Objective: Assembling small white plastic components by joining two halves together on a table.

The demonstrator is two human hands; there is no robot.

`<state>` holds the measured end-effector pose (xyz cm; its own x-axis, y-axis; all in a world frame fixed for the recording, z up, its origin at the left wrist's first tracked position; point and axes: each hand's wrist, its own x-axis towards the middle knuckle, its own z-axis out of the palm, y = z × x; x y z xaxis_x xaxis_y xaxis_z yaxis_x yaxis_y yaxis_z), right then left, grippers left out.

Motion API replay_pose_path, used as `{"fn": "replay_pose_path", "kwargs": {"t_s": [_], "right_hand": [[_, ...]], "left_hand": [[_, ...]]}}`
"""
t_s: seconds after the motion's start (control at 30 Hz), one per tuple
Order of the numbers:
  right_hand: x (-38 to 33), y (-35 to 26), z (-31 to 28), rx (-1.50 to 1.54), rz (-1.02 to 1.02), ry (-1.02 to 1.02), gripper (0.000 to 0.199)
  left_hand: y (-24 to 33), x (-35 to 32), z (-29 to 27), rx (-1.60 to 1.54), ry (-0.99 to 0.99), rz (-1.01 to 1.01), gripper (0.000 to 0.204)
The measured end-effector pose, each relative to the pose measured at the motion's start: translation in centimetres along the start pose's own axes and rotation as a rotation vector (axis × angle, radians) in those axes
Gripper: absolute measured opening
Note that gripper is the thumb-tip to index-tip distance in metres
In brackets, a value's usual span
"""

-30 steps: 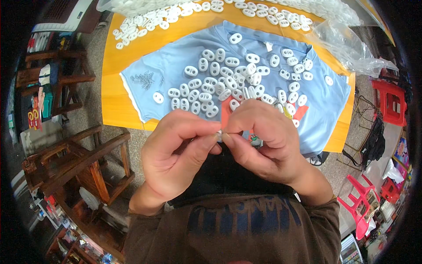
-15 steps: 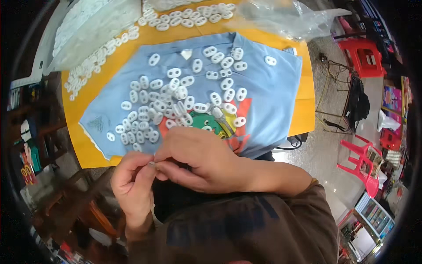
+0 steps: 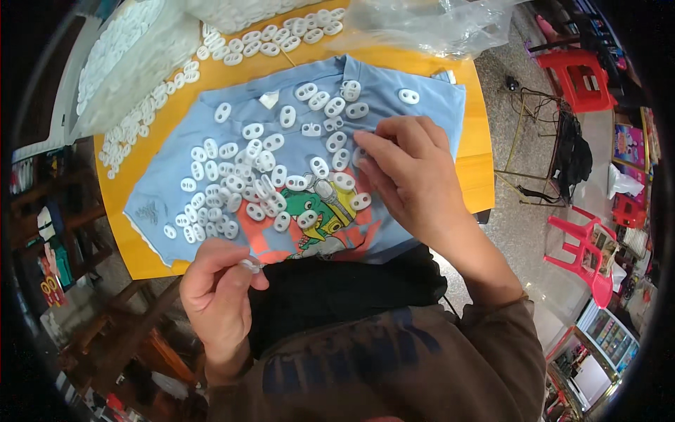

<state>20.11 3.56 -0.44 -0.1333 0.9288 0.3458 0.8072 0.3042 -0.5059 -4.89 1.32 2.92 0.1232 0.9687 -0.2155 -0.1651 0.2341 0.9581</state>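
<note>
Low and left of centre, my left hand (image 3: 219, 299) is closed, pinching a small white plastic piece (image 3: 249, 266) between thumb and forefinger; the fingers hide part of it. My right hand (image 3: 420, 179) reaches over the right part of a light blue shirt (image 3: 429, 123) with a cartoon print. Its thumb and forefinger close around a white two-hole oval piece (image 3: 359, 156), mostly covered by the fingertips. Many similar white oval pieces (image 3: 242, 169) lie across the shirt, thickest at its left middle. Several single ones (image 3: 318, 167) are spread near my right fingertips.
The shirt lies on a yellow-orange tabletop (image 3: 478, 162). More white pieces (image 3: 269, 48) line its far edge, beside a bulging clear bag (image 3: 140, 63) of them at far left. A crumpled plastic bag (image 3: 436, 28) is at the back. Red stools (image 3: 580, 81) stand to the right.
My right hand has parted from my left and moved up and right to a white oval piece on the shirt. My left hand stays low, pinching its small white piece.
</note>
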Motion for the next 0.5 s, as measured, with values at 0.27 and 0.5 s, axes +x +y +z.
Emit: {"fn": "replay_pose_path", "kwargs": {"t_s": [0.27, 0.5], "right_hand": [[-0.4, 0.5, -0.7, 0.038, -0.091, -0.077, 0.025], [-1.6, -4.3, -1.5, 1.181, 0.564, 0.036, 0.011]], "left_hand": [[0.8, 0.0, 1.3, 0.095, 0.024, -0.026, 0.014], [0.6, 0.1, 3.6, -0.177, -0.097, -0.118, 0.015]]}}
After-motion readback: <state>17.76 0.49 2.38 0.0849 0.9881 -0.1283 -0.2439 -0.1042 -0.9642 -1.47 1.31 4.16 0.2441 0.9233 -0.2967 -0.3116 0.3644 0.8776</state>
